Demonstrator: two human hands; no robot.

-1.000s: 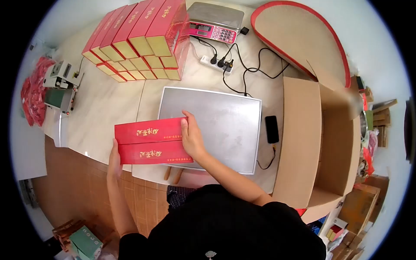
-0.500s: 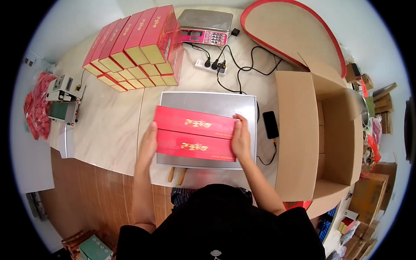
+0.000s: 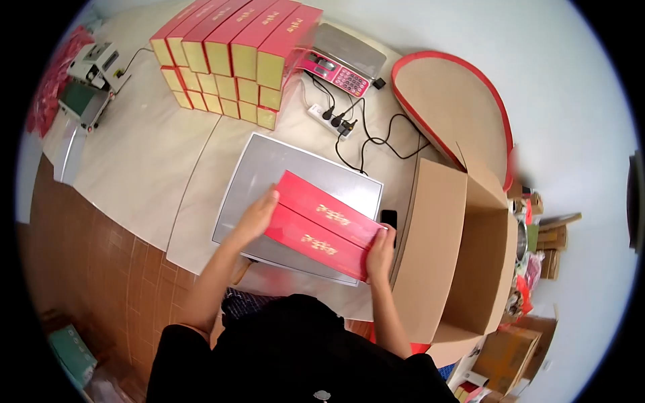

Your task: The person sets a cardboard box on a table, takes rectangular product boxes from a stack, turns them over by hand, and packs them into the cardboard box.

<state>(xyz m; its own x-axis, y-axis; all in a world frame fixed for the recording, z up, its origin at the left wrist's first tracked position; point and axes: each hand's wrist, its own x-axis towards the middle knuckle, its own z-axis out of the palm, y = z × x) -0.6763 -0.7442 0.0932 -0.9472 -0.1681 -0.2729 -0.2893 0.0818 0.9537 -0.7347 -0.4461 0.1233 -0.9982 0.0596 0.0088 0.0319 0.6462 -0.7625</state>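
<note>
- The left hand (image 3: 259, 215) is closed against the left end of two red boxes (image 3: 326, 228); its fingers underneath are hidden.
- The right hand (image 3: 380, 254) clasps the opposite end, so the pair is squeezed between the two hands.
- The boxes lie side by side, long edges meeting, slanted across the view over a grey panel (image 3: 252, 168) on the desk (image 3: 148, 168); whether they touch the panel I cannot tell.
- The step in hand looks like holding the pair as one block.
- From this hold, any move seems to call for even inward pressure from both hands, since no band shows around the boxes and one could slip.
- An open carton (image 3: 430, 255) stands just right of the right hand; a phone (image 3: 388, 217) is partly hidden near that hand.
- Each held box bears gold brush-style characters, too small to read surely.
- Similar gold characters mark the stack (image 3: 218, 57) at the far side.
- The scale (image 3: 349, 79) has a keypad and displays; its lettering is unreadable.
</note>
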